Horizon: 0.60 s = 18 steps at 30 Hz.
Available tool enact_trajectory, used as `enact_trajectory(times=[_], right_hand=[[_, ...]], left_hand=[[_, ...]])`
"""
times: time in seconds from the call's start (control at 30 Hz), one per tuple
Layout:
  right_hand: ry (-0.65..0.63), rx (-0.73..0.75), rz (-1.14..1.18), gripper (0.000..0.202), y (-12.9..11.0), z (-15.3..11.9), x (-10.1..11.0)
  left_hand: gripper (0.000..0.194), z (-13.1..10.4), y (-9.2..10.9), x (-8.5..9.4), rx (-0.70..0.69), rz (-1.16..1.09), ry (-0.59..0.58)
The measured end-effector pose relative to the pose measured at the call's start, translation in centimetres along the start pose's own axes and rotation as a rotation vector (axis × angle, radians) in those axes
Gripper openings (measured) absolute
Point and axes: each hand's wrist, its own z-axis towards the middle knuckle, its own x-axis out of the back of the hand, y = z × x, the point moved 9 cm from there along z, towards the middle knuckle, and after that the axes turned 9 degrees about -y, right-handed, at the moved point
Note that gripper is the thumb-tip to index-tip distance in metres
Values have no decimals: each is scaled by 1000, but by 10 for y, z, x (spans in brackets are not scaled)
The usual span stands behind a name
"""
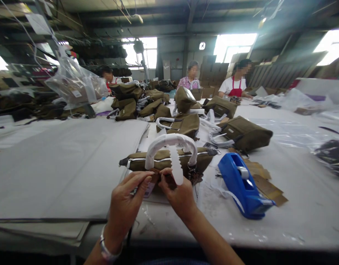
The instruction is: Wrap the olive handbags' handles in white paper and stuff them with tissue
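An olive handbag stands upright before me, its silver zip along the top. White wrapping covers its arched handle, and a white strip with a wavy edge hangs from it. At the bag's near side, my left hand pinches thumb against forefinger. My right hand is closed in a pinch close beside it. Between the fingertips shows a small brown piece, too small to name. A white tag with a barcode hangs below my left fingers.
Right of the bag lies a blue tape dispenser near brown cardboard pieces. Large white sheets cover the left of the table. More olive bags are piled beyond, and several people work at the far side.
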Motion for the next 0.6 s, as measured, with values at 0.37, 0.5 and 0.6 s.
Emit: enact_trajectory(times=[0.37,0.5,0.6], right_hand=[[-11,-93,375,9,7,2,4],[-5,-102,397,10,10,0,3],[19,-108,352,9,10,0,4]], left_hand=[[11,6,3,-9,13,19,-17],[9,5,3,-8,4,36,-23],[9,4,3,-8,6,47,-28]])
